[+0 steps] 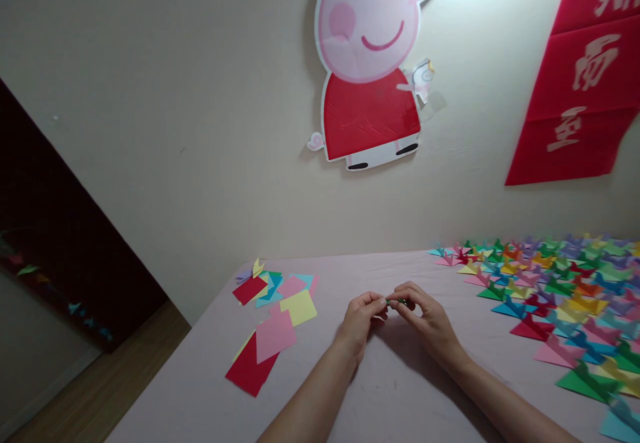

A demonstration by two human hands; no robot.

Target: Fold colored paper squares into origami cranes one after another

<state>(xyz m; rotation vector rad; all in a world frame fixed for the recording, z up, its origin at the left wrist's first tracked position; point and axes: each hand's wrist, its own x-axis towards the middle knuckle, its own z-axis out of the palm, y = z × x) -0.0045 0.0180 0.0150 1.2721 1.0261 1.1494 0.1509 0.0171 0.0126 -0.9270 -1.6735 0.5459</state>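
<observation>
Dark panel: one, left edge of the frame, with small blurred coloured shapes across its lower part. Wood-look floor: lower left.

Tabletop: one, pale pink, cloth-covered, across the lower frame.

Loose paper sheets: one scattered group, left of lower centre; overlap prevents a full count. Two red sheets show plainly, also one large yellow, several pink, some blue and green. Folded yellow piece: one, upright, at the group's far end.

Wall cutout: one, cartoon pig in red dress, upper centre, head cropped by the frame.

Left hand: one, lower centre, fingertips pinched on the near-left end of the green paper. Green paper: one small folded piece, between the two hands, long axis roughly left to right; its finer shape is hidden by fingers.

Right hand: one, thumb and fingers pinched on the right end of the same piece.

Folded paper birds: dozens, lower right, mixed colours, overlapping, beyond exact count.

Red banner: one, upper right, three pale characters visible, topmost cropped; lowest seems to read 至.
</observation>
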